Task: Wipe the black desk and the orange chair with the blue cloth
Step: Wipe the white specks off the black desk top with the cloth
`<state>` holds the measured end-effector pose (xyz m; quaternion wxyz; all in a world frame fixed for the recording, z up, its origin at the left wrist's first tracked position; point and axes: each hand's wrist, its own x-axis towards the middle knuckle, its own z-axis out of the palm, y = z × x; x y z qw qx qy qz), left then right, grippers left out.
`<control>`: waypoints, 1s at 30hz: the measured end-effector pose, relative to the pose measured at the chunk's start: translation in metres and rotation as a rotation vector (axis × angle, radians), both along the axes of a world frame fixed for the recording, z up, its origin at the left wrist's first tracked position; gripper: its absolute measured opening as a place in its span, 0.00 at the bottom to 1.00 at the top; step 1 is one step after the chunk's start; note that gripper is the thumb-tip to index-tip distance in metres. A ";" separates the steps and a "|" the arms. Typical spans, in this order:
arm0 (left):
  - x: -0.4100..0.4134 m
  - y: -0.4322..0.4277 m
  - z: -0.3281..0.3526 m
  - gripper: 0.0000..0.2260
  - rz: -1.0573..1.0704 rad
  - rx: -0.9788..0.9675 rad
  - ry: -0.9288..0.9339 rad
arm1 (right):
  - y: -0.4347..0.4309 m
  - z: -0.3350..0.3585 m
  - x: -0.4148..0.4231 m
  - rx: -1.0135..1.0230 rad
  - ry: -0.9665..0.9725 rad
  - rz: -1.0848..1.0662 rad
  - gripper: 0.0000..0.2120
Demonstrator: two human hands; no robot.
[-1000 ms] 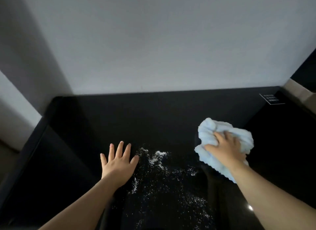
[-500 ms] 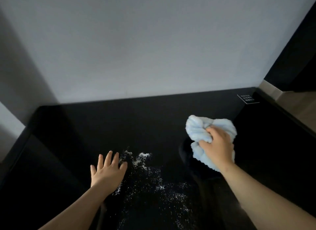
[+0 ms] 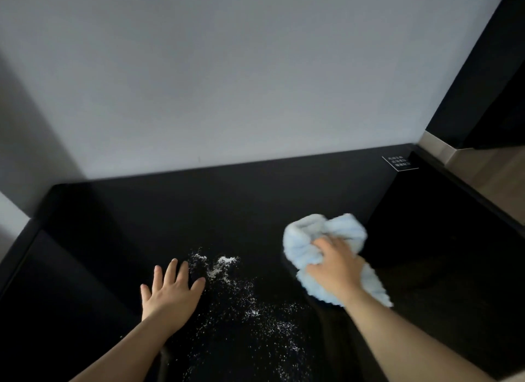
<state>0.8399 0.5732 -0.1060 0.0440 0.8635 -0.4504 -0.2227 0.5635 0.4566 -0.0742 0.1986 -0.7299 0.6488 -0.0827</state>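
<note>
Head-down view of a glossy black desk top (image 3: 227, 205) set into a corner against a plain pale grey wall (image 3: 227, 69). On the left, a bare left hand (image 3: 170, 293), open, fingers straight and slightly spread, palm flat on the desk. On the right, a bare right hand (image 3: 335, 268), a little blurred, fingers curled into a bunched, ribbed, light blue fluffy cloth (image 3: 301, 248), gripping it and apparently pressing it onto the desk. Between the 2 hands, a scatter of fine white powdery crumbs (image 3: 244, 302): thickest just beyond and to the right of the left fingertips, thinning toward the body between the 2 forearms, long axis running far to near with a slight lean toward the right forearm. Left edge of the scatter touching the thumb side of the left hand; cloth apart from it, off to its right, with a strip of bare desk between. Judged from this: left hand nearer the mess, but cloth hand the working one, so probably a leftward sweep across the scatter's short way. Beyond the right hand, near the back corner, a small dark label with white print (image 3: 400, 163), too small to read. Count: 2 hands, 1 cloth, 1 desk, 1 patch of crumbs, 1 label; orange chair: 0 in view.
</note>
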 end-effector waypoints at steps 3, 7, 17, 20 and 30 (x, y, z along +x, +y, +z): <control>0.003 0.001 0.000 0.27 -0.003 -0.006 0.026 | 0.037 0.004 0.041 -0.040 -0.153 0.257 0.04; 0.013 0.012 -0.002 0.26 -0.041 -0.059 0.076 | 0.036 0.016 0.038 -0.141 -0.258 0.122 0.04; 0.011 0.024 0.000 0.26 -0.104 -0.066 0.084 | 0.046 -0.009 0.021 -0.137 0.097 -0.027 0.09; 0.012 0.026 0.004 0.26 -0.107 -0.067 0.078 | 0.057 0.005 0.041 0.008 -0.247 0.138 0.06; -0.016 -0.017 0.029 0.29 -0.198 -0.132 -0.165 | -0.001 0.021 -0.053 -0.355 -0.271 -0.448 0.04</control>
